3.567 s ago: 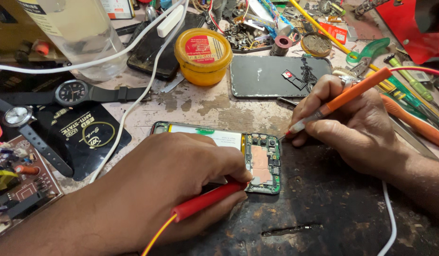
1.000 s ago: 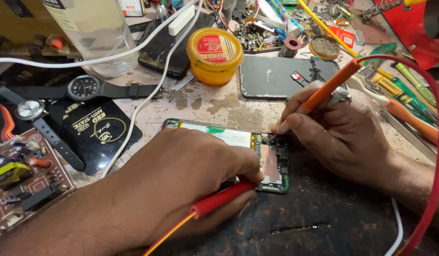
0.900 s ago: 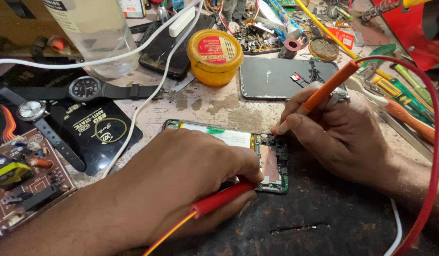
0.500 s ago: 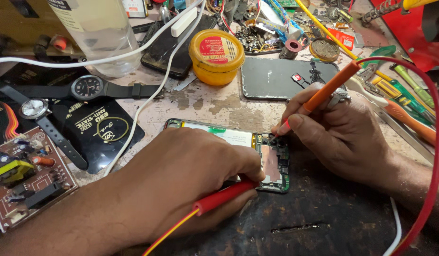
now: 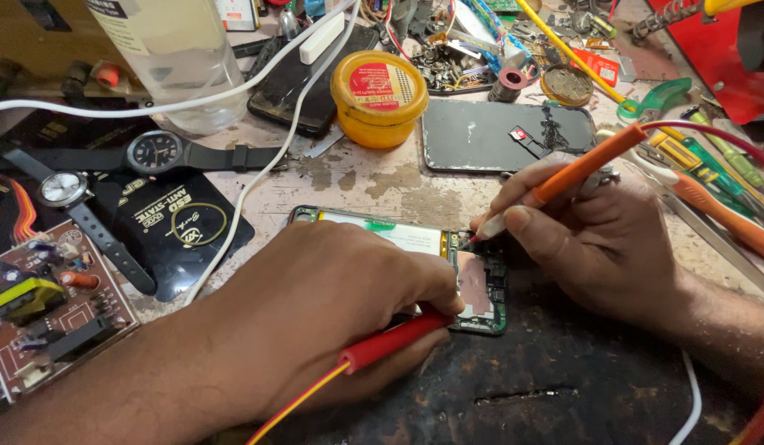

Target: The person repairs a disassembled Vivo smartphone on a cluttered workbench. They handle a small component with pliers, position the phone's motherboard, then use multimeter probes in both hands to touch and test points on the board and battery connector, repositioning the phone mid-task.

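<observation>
Here the opened phone (image 5: 448,264) lies back-off near the middle of the worktop, half on a dark scorched mat (image 5: 563,387), its green board, pale battery and metal shields bare. The left hand (image 5: 332,313) covers most of it, fingers curled shut around a red probe (image 5: 390,342) whose tip is hidden under the hand. The right hand (image 5: 596,239) pinches an orange probe (image 5: 588,165) in closed fingers, its point touching the board at the phone's upper right corner. Judging by this, the case is already off and probing is under way; nothing suggests reassembly has begun, and the dark back cover (image 5: 505,136) lies apart toward the far edge.

Just beside that cover stands a round yellow tin (image 5: 380,95) with a perforated lid, glossy and smudged. Toward the left edge lie two wristwatches (image 5: 155,152), one black-strapped, one pale-faced, and a brown circuit board (image 5: 48,313) with a yellow transformer. A clear plastic bottle (image 5: 180,58) stands at the far left corner, and a white cable (image 5: 258,173) snakes past it. Screwdrivers (image 5: 720,173) with green and orange handles crowd the right edge. The worktop (image 5: 373,177) itself is worn, stained and pitted
</observation>
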`<state>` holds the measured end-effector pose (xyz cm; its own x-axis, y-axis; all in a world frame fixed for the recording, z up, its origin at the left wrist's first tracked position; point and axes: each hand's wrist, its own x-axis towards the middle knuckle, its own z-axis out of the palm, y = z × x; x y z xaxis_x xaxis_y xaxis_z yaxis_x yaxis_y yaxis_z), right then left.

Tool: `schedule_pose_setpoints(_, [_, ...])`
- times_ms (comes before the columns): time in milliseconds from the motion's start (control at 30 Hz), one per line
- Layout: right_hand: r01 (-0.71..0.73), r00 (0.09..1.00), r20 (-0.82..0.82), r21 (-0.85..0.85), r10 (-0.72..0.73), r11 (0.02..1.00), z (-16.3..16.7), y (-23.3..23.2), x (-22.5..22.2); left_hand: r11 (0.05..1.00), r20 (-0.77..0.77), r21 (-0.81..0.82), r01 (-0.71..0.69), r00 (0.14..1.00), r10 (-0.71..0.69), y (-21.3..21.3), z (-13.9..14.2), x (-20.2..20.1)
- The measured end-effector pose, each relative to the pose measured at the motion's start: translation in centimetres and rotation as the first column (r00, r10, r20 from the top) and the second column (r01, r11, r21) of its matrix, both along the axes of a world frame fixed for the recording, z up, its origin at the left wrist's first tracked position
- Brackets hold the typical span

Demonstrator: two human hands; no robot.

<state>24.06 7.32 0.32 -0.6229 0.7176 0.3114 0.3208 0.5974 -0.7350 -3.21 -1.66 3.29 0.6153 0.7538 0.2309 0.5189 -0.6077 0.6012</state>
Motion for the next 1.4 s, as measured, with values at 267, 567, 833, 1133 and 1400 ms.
schedule_pose_setpoints(267, [-0.021,0.998,-0.051,0.144,0.029,0.989,0.5,-0.1,2.2,1.000,0.000,-0.023,-0.006,1.000,0.006,0.0,-0.1,-0.1])
schedule_pose_setpoints(567, [-0.094,0.995,-0.020,-0.016,0.094,0.995,0.3,-1.0,3.4,1.000,0.066,0.018,0.008,0.998,-0.009,0.0,-0.3,-0.3])
schedule_pose_setpoints(833, [-0.086,0.996,0.009,-0.054,0.086,0.995,0.3,-1.6,1.8,1.000,-0.008,0.011,-0.006,1.000,0.006,0.2,-0.4,-0.2])
schedule_pose_setpoints(1133, [-0.078,0.997,-0.003,-0.197,0.079,0.977,0.9,-1.7,0.8,1.000,-0.017,-0.015,-0.012,1.000,0.012,0.1,-0.2,-0.2])
schedule_pose_setpoints(1400, [-0.132,0.990,0.025,-0.144,0.137,0.981,1.1,-1.6,0.7,0.999,-0.021,-0.029,-0.018,1.000,0.017,0.2,-0.1,-0.2])
